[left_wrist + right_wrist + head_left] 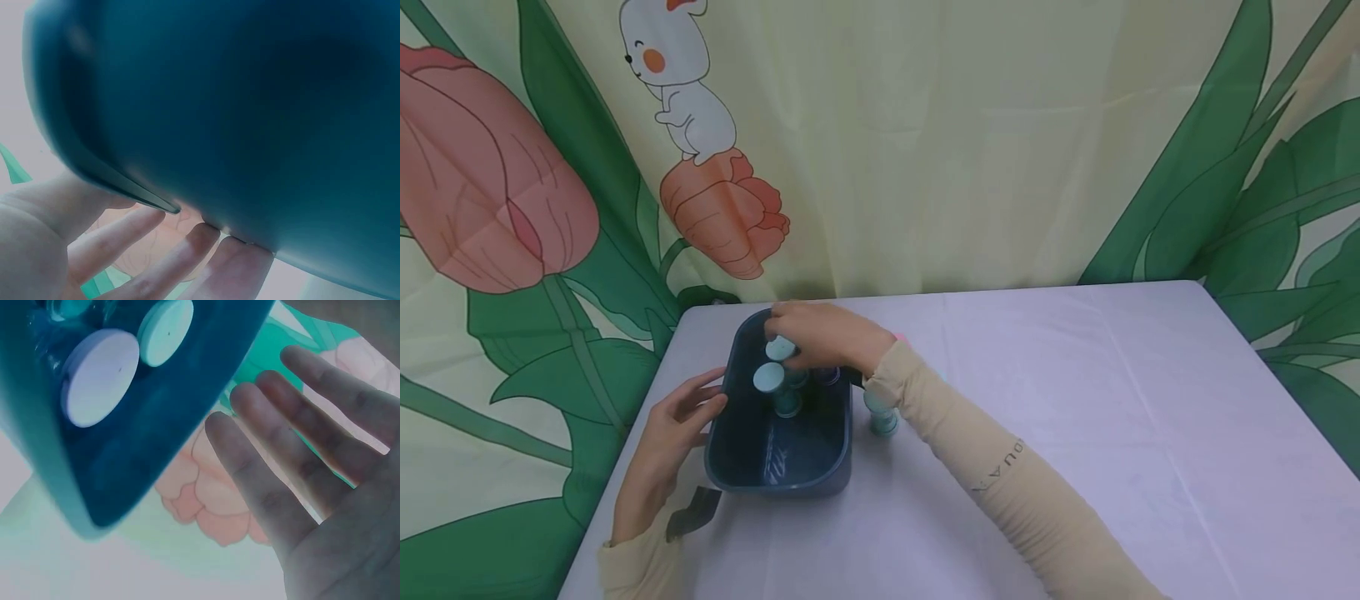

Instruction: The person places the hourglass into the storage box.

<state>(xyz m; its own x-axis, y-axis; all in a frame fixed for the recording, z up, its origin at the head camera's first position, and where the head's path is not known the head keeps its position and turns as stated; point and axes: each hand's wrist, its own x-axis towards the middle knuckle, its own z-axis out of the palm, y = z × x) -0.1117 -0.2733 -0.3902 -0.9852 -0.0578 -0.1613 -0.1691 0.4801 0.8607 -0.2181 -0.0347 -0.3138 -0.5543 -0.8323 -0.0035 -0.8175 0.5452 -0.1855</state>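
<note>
Two pale-green-topped containers point(782, 396) stood toward 12 o'clock inside the dark blue bin point(805, 457), near a lavender-lidded one point(103, 378). The right hand point(823, 335) hovered at the bin's 1 o'clock, fingers stretched nearly straight and holding nothing. At 9 o'clock the left hand point(676, 421) touched the bin's outer wall with loosely spread fingertips. Another green container point(883, 422) stood outside at 3 o'clock on the table point(1120, 383), and something pink point(902, 339), perhaps another container, showed at 2 o'clock
</note>
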